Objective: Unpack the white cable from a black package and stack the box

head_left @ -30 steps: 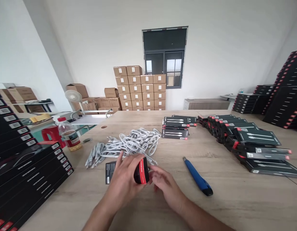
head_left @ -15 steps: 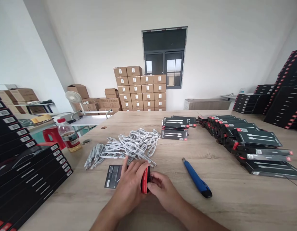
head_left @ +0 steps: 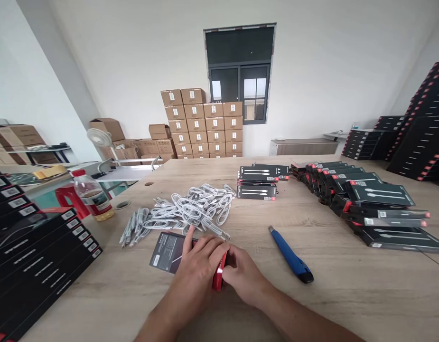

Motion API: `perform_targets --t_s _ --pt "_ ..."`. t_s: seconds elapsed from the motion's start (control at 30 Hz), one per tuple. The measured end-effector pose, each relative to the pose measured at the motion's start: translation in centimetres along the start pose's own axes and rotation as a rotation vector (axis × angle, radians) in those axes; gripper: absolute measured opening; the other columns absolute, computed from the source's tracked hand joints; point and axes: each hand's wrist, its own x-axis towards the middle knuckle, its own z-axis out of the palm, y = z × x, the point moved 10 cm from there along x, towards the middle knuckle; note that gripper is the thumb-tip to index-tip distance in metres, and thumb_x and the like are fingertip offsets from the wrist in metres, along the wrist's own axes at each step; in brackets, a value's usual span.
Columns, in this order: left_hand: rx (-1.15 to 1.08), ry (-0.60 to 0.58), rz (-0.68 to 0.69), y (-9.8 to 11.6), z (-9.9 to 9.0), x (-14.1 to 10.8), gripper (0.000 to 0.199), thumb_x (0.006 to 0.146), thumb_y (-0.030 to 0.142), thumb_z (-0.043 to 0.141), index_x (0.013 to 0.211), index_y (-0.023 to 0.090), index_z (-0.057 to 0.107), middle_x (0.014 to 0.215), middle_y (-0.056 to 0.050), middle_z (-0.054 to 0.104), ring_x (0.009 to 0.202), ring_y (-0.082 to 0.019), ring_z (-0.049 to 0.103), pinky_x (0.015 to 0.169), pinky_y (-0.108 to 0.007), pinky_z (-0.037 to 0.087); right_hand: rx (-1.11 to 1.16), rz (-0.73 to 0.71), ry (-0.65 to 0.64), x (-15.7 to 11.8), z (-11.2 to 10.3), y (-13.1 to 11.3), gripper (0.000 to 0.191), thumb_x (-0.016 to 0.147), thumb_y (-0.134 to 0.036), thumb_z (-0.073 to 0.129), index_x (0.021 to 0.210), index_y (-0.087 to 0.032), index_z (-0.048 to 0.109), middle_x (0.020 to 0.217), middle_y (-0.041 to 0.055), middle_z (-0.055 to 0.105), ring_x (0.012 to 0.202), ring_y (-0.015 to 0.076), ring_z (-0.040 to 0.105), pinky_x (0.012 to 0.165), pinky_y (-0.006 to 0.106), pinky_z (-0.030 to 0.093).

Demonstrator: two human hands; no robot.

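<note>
My left hand (head_left: pixel 201 266) is wrapped over a black cable box with a red side (head_left: pixel 219 271), most of it hidden under the palm. At the box's right end, my right hand (head_left: pixel 242 273) pinches the edge with thumb and curled fingers. A flat dark printed card or box panel (head_left: pixel 165 251) sticks out to the left of my left hand; whether it joins the box I cannot tell. Just beyond my hands lies a heap of coiled white cables (head_left: pixel 194 206). To the right rests a blue utility knife (head_left: pixel 291 255).
Small stacked cable boxes (head_left: pixel 256 191) stand mid-table, with a long row of similar boxes (head_left: pixel 379 194) at right. Large black boxes (head_left: pixel 44 256) are piled at left, beside a plastic bottle (head_left: pixel 93 194) and a tape roll (head_left: pixel 123 204). Cartons (head_left: pixel 205 124) stand by the wall.
The view has shifted slightly. My right hand has closed in on the box's end, covering more of it, and the red side now looks more tilted.
</note>
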Motion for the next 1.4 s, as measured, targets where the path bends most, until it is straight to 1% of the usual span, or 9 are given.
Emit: perform_targets --t_s 0.13,0.23,0.4,0.57,0.83,1.03,1.13,1.27,1.4 --pt "-0.006 -0.01 -0.034 -0.4 0.2 0.0 0.054 0.076 0.006 0.056 0.125 0.03 0.06 0.121 -0.004 0.071 0.118 -0.025 0.062 0.124 -0.053 -0.004 -0.053 0.014 0.07 0.1 -0.7 0.8 0.022 0.066 -0.011 0.05 0.08 -0.018 0.066 0.077 -0.0013 0.069 0.08 0.0198 0.064 0.072 0.027 0.048" --pt "-0.029 -0.015 -0.05 -0.6 0.4 -0.1 0.059 0.07 0.009 0.06 0.125 0.028 0.059 0.125 -0.005 0.07 0.118 -0.027 0.061 0.124 -0.053 -0.003 -0.055 0.042 0.051 0.2 -0.7 0.9 0.015 0.066 -0.012 0.05 0.073 -0.018 0.062 0.072 -0.0022 0.067 0.073 0.0175 0.061 0.067 0.026 0.045" --pt "-0.052 -0.014 -0.031 -0.4 0.4 -0.2 0.061 0.072 0.009 0.059 0.129 0.031 0.058 0.121 -0.004 0.071 0.119 -0.026 0.061 0.124 -0.052 0.003 -0.054 0.034 0.037 0.1 -0.6 0.2 0.022 0.064 -0.012 0.051 0.079 -0.017 0.066 0.077 -0.0013 0.069 0.076 0.019 0.061 0.069 0.027 0.046" --pt "-0.065 0.008 -0.032 -0.4 0.2 -0.2 0.061 0.07 0.009 0.06 0.127 0.031 0.059 0.123 -0.003 0.071 0.125 -0.026 0.059 0.124 -0.05 0.003 -0.046 0.041 0.082 0.2 -0.6 0.4 0.021 0.061 -0.014 0.048 0.075 -0.017 0.064 0.073 -0.0008 0.066 0.071 0.0179 0.058 0.066 0.027 0.044" --pt "-0.092 -0.021 -0.043 -0.8 0.4 -0.1 0.065 0.063 0.017 0.069 0.125 0.031 0.058 0.12 -0.001 0.072 0.128 -0.026 0.057 0.123 -0.045 0.011 0.003 0.038 0.156 0.2 -1.1 0.4 0.018 0.057 -0.022 0.043 0.066 -0.019 0.058 0.064 -0.0018 0.056 0.067 0.0163 0.049 0.061 0.027 0.037" --pt "-0.145 -0.032 -0.093 -1.2 0.0 -0.3 0.063 0.063 0.019 0.074 0.121 0.033 0.056 0.116 0.003 0.07 0.113 -0.021 0.063 0.123 -0.042 0.012 0.079 0.153 0.049 0.2 -0.9 2.2 0.019 0.052 -0.024 0.043 0.063 -0.019 0.058 0.059 -0.0024 0.055 0.057 0.0143 0.046 0.054 0.025 0.035" --pt "-0.128 -0.027 -0.129 -1.8 -0.3 -0.4 0.059 0.066 0.023 0.078 0.12 0.032 0.055 0.114 0.002 0.069 0.109 -0.021 0.063 0.122 -0.044 0.012 0.132 0.205 0.012 0.1 -0.8 2.9 0.017 0.059 -0.027 0.046 0.065 -0.019 0.06 0.056 -0.0014 0.057 0.053 0.015 0.049 0.051 0.026 0.037" --pt "-0.106 -0.045 -0.162 -2.4 -0.2 -0.7 0.055 0.068 0.026 0.079 0.117 0.03 0.056 0.111 0.0 0.069 0.107 -0.024 0.063 0.121 -0.048 0.014 0.132 0.092 -0.092 0.0 0.1 1.4 0.027 0.078 -0.044 0.063 0.078 -0.017 0.066 0.072 0.0021 0.066 0.067 0.0171 0.057 0.061 0.027 0.043" --pt "-0.141 -0.057 -0.174 -2.5 -0.2 -0.8 0.061 0.063 0.02 0.081 0.116 0.031 0.054 0.112 0.002 0.068 0.108 -0.022 0.062 0.122 -0.046 0.013 0.114 0.098 -0.125 -0.3 0.3 1.0 0.031 0.076 -0.045 0.073 0.086 -0.017 0.069 0.08 0.0024 0.067 0.076 0.0184 0.058 0.065 0.027 0.044"
